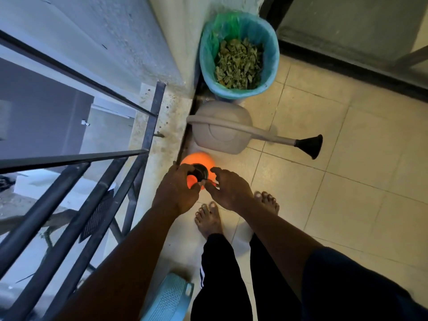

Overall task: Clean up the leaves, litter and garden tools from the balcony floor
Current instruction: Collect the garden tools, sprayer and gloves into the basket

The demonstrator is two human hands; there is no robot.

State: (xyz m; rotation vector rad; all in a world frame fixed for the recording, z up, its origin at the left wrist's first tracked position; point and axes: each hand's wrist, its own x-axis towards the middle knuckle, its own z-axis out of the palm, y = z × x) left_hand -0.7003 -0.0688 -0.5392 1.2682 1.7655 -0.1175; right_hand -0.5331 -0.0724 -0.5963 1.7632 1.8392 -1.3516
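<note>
Balcony tiles (324, 205): left grip (176, 193) clasps orange bottle (196, 159), right grip (229, 191) beside it.

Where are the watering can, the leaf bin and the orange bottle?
watering can (220, 132), head view, top of the body.
leaf bin (271, 54), head view, right rim.
orange bottle (196, 159), head view, orange shoulder.

Dim, warm light on the tiles; wide-angle bending and softness toward the edges.
</note>
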